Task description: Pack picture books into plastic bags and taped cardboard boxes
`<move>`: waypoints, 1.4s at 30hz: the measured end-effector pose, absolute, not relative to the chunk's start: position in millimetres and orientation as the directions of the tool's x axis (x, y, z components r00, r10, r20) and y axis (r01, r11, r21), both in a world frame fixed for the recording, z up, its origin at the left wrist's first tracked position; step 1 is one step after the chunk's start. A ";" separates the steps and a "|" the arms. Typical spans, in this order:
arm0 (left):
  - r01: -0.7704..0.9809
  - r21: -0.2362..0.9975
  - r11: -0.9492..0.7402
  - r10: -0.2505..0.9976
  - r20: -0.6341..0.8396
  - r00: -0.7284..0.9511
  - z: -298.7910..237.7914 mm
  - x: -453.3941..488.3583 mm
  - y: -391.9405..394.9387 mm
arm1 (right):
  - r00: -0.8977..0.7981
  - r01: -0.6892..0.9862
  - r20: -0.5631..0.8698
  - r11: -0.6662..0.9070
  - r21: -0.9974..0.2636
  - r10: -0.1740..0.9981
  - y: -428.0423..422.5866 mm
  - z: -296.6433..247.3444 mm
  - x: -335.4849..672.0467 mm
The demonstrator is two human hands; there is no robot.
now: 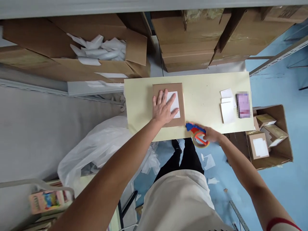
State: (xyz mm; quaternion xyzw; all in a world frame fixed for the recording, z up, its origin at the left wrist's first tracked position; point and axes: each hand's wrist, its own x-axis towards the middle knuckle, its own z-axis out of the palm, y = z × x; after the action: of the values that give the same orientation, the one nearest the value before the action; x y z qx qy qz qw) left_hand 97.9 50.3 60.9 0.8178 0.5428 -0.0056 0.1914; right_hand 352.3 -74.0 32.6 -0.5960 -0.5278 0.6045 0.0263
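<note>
A closed brown cardboard box lies on the pale yellow table, with a white label on its top. Flat on the box and partly over the label rests my left hand, its fingers spread. My right hand grips a blue and red tape dispenser that carries a roll of tape. The dispenser's blue end is close to the box's near right corner, at the table's front edge. From here I cannot tell whether it touches the box.
White papers and a blurred purple pack lie at the table's right. An open carton with several small boxes stands on the floor. Large cartons line the back; plastic sheeting bulges at left.
</note>
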 end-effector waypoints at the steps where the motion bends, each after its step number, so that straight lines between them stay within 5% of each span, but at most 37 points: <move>1: 0.887 0.312 -0.340 0.884 -0.215 0.414 61.0 98.2 49.8 | -0.282 0.689 -0.721 -0.389 -0.611 0.633 -80.9 39.4 344.5; 7: 0.865 0.381 -0.326 0.878 -0.216 0.426 57.7 100.2 59.2 | -0.324 0.921 -0.612 0.093 -0.378 0.721 -69.3 74.1 259.4; 11: 0.768 0.614 -0.181 0.907 -0.198 0.372 69.4 82.2 52.7 | -0.216 0.870 -0.518 -0.078 -0.487 0.827 -101.0 98.2 258.3; 16: 0.485 0.865 -0.133 0.989 0.086 0.118 113.2 54.0 -25.6 | 0.016 0.542 -0.228 -0.201 -0.816 0.973 -149.8 117.2 283.4; 19: 0.313 0.950 0.000 0.993 -0.036 0.108 139.7 59.2 -77.4 | 0.173 0.457 -0.016 -0.094 -0.884 0.985 -158.0 125.0 261.7; 23: -0.024 0.956 0.291 0.932 -0.278 0.234 170.5 84.3 -99.0 | 0.283 0.587 0.174 -0.027 -0.809 0.943 -151.6 139.7 223.8; 28: -0.237 0.863 0.446 0.887 -0.391 0.247 196.4 103.1 -76.3 | 0.057 0.793 0.222 0.091 -0.602 0.973 -133.4 159.0 219.2; 32: -0.275 0.880 0.386 0.921 -0.353 0.162 208.8 109.3 -44.0 | -0.112 0.807 0.361 0.297 -0.511 0.926 -111.4 176.1 248.5; 42: -0.204 0.978 -0.034 0.999 0.040 0.025 273.1 172.3 114.3 | 0.008 0.720 0.534 0.366 -0.590 0.846 56.6 242.8 345.1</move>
State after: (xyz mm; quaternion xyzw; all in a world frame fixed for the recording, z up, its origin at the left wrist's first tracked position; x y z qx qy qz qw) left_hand 172.3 114.3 273.1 0.4628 0.4294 0.5504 0.5463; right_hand 345.1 56.6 242.8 -0.5585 -0.7007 0.0720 0.4381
